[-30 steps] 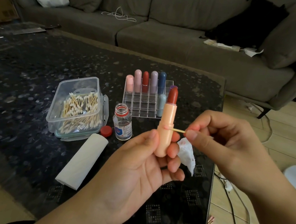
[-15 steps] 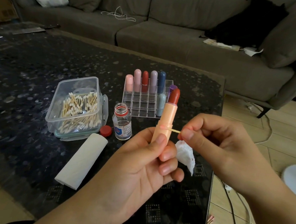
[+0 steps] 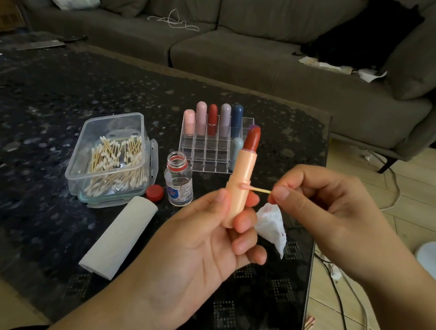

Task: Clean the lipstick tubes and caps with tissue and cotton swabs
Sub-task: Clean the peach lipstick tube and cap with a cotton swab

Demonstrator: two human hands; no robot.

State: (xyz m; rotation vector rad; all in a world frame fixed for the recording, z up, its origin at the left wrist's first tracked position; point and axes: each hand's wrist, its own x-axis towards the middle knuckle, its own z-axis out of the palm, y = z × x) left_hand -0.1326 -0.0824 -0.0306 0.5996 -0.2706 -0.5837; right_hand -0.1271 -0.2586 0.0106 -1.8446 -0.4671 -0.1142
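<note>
My left hand point(image 3: 202, 243) grips the peach lipstick tube point(image 3: 241, 184) upright above the worktop point(image 3: 49, 108), thumb on one side, fingers curled round the other, the red bullet raised at the top. My right hand point(image 3: 329, 210) pinches a cotton swab point(image 3: 255, 189) whose pink-stained tip touches the tube's side; a crumpled tissue point(image 3: 272, 223) hangs below the same hand. On the worktop stand a clear box of cotton swabs point(image 3: 113, 156), an open small bottle point(image 3: 178, 180) with its red cap point(image 3: 155, 193) beside it, a tissue roll point(image 3: 119, 236), and a clear organizer point(image 3: 212, 149) holding capped lipsticks point(image 3: 212, 116).
</note>
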